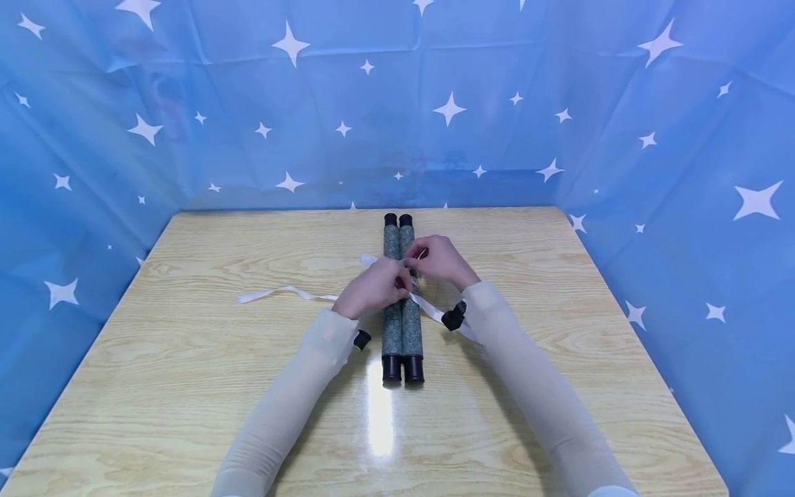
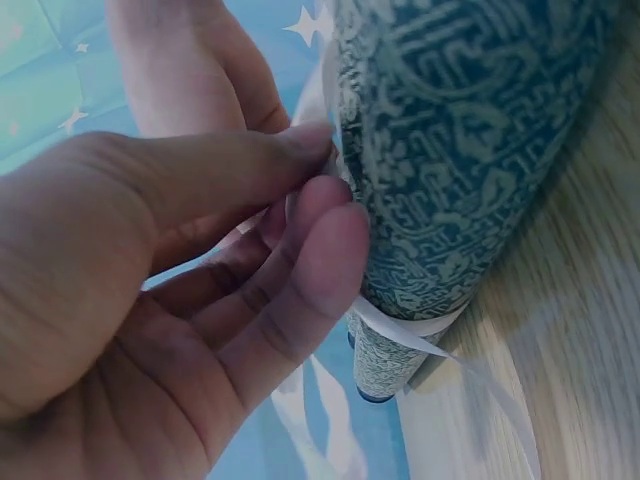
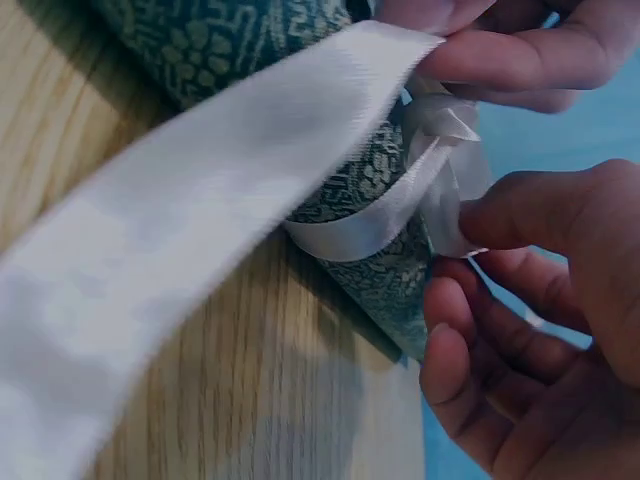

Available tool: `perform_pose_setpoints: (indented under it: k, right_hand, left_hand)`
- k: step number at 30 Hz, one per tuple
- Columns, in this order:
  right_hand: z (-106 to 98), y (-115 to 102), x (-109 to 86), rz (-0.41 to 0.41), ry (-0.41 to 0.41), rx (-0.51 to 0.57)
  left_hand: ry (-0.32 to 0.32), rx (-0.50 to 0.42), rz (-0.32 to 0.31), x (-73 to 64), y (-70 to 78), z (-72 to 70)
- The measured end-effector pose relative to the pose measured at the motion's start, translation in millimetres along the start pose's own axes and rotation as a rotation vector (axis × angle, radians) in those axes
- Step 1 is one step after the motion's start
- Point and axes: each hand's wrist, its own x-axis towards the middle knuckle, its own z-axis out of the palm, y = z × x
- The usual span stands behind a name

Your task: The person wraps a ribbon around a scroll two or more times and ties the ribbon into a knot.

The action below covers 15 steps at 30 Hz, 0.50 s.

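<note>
A scroll [image 1: 391,331] rolled from both ends lies lengthwise on the table, two patterned blue-green rolls side by side with black end knobs. A white ribbon [image 3: 350,235] wraps round it and has a knot or loop on top. My left hand [image 1: 375,284] pinches one stretch of ribbon between thumb and fingers, over the rolls. Just beyond, my right hand [image 1: 439,259] pinches another part of the ribbon near the knot, as the right wrist view shows. In the left wrist view, the left fingertips [image 2: 335,250] hide part of the ribbon.
A loose ribbon tail [image 1: 286,290] stretches left across the wooden table [image 1: 186,386]; another runs right beneath the right forearm. Blue star-patterned curtains [image 1: 373,103] stand behind and on both sides. Black wrist cameras [image 1: 455,316] sit at both cuffs.
</note>
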Motion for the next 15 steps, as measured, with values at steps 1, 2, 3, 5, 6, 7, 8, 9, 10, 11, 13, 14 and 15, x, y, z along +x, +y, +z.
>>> perform_pose_setpoints:
  k: [1, 2, 3, 5, 6, 7, 8, 9, 10, 11, 13, 14, 15]
  right_hand:
    - [-0.5, 0.9, -0.7, 0.003, 0.003, 0.015]
    - [-1.0, 1.5, -1.4, 0.006, 0.007, 0.033]
    - [-1.5, 2.3, -2.1, 0.008, 0.009, 0.049]
    - [-2.3, 4.1, -2.9, 0.009, 0.016, 0.078]
    - [-2.8, 4.9, -3.5, 0.011, 0.017, 0.095]
    - [-3.1, 5.9, -4.2, 0.013, 0.016, 0.111]
    - [-3.4, 6.8, -4.9, 0.014, 0.016, 0.131]
    - [-3.7, 7.9, -5.6, 0.014, 0.016, 0.147]
    - [-4.1, 8.7, -6.4, 0.014, 0.014, 0.159]
    - [-4.5, 9.1, -7.5, 0.015, 0.012, 0.170]
    - [-5.5, 8.9, -9.9, 0.014, 0.006, 0.186]
    - [-6.0, 8.3, -11.2, 0.013, 0.003, 0.194]
    - [-6.6, 7.3, -12.7, 0.015, 0.000, 0.200]
  left_hand:
    - [0.005, -0.022, -0.018, -0.5, -0.4, -0.5]
    - [0.014, -0.041, -0.031, -0.9, -0.9, -0.9]
    - [0.025, -0.062, -0.044, -1.3, -1.3, -1.3]
    - [0.055, -0.092, -0.056, -1.5, -2.1, -1.3]
    - [0.068, -0.103, -0.059, -1.3, -2.5, -1.1]
    - [0.084, -0.111, -0.064, -1.2, -2.7, -0.6]
    - [0.101, -0.119, -0.070, -1.1, -2.6, -0.5]
    - [0.117, -0.129, -0.079, -0.9, -2.7, -0.1]
    - [0.135, -0.137, -0.092, -0.6, -2.6, 0.3]
    - [0.153, -0.149, -0.111, -0.3, -2.5, 0.5]
    - [0.185, -0.174, -0.154, 0.2, -2.6, 1.1]
    - [0.198, -0.190, -0.175, 0.3, -2.6, 1.2]
    - [0.211, -0.204, -0.197, 0.7, -2.9, 1.7]
